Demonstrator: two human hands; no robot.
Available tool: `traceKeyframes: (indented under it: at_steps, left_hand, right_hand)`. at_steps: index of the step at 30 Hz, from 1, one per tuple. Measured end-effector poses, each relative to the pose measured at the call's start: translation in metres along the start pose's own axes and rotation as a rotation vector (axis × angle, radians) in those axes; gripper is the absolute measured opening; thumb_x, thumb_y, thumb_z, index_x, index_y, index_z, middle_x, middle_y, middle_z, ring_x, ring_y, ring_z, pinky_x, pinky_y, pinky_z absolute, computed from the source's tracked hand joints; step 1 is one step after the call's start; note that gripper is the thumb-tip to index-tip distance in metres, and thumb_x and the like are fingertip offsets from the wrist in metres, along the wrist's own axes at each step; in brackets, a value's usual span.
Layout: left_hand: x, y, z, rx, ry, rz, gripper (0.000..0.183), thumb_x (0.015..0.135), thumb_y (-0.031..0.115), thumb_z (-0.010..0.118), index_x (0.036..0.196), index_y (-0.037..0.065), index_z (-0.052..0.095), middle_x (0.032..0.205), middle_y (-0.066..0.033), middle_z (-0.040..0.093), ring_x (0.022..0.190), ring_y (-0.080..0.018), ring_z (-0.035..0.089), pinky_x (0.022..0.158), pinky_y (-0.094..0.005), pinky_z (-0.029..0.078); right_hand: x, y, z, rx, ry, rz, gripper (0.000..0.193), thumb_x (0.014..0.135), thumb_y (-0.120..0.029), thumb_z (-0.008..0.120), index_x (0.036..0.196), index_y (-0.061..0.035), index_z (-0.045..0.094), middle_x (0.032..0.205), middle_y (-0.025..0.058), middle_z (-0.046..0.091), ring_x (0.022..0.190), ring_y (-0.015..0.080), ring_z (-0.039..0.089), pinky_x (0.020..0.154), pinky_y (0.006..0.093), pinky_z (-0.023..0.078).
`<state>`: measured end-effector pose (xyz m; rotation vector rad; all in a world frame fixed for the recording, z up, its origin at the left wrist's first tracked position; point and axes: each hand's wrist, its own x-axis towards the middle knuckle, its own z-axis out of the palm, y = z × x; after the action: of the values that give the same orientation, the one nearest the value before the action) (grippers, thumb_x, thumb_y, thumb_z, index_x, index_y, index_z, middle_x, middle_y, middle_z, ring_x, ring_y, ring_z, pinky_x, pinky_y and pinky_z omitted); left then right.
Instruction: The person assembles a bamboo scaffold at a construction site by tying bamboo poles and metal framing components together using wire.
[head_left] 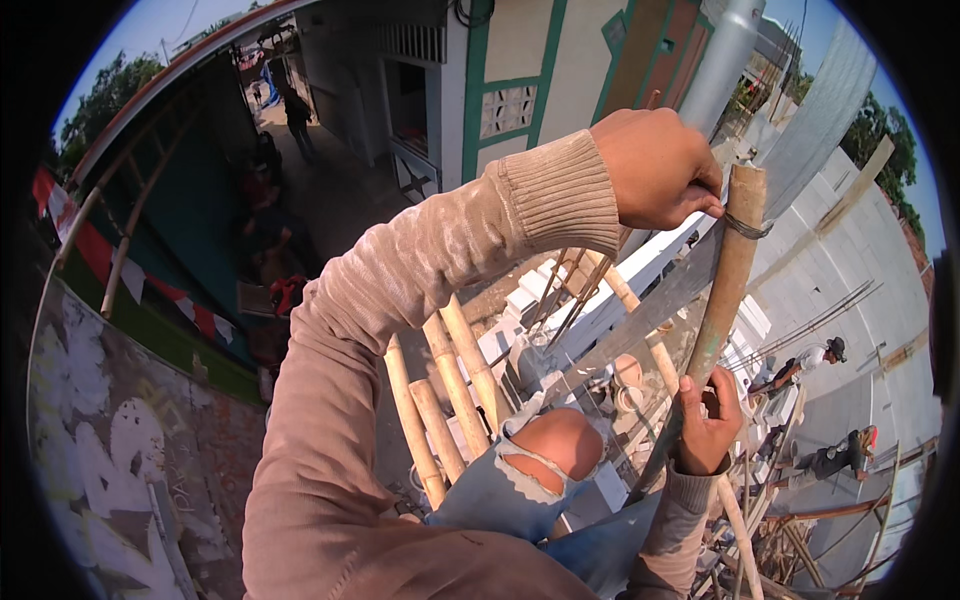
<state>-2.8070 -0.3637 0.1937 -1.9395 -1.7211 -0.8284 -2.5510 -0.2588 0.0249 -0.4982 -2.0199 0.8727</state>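
Note:
An upright bamboo pole stands in front of me on the right, leaning slightly. Dark tie wire is wrapped round it just below its cut top. My left hand reaches across at the end of a dusty brown sleeve, its fingers pinched on the wire at the pole's left side. Lower down, my right hand is closed at the pole, thumb against it and fingers curled; part of its grip is hidden. Behind the pole runs a grey metal beam, slanting upward to the right.
Several bamboo poles lie beside my knee in torn jeans. A pale block wall rises at right, with two workers far below. More people stand in the shaded passage at left. A painted wall fills the lower left.

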Motion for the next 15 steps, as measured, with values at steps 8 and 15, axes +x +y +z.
traceKeyframes:
  at_steps: [8, 15]
  left_hand:
    - [-0.093, 0.027, 0.091, -0.029, 0.772, -0.12, 0.036, 0.071, 0.014, 0.081, 0.101, 0.005, 0.065, 0.104, -0.0102, 0.065, 0.099, -0.0253, 0.061, 0.085, -0.0383, 0.043]
    - [-0.096, 0.028, 0.148, -0.704, 0.252, -0.506, 0.069, 0.073, 0.025, 0.083, 0.13, -0.001, 0.053, 0.121, -0.0169, 0.064, 0.114, -0.0236, 0.06, 0.099, -0.0321, 0.045]
  right_hand:
    - [0.001, -0.005, 0.004, -0.028, -0.059, 0.039, 0.017, 0.085, -0.007, 0.069, 0.094, 0.0052, 0.063, 0.08, 0.0082, 0.06, 0.072, 0.0141, 0.058, 0.068, 0.0255, 0.046]
    - [0.016, -0.021, 0.002, -0.131, -0.045, -0.102, 0.018, 0.081, -0.007, 0.073, 0.092, 0.0041, 0.065, 0.08, 0.0099, 0.062, 0.07, 0.0151, 0.058, 0.066, 0.0267, 0.046]
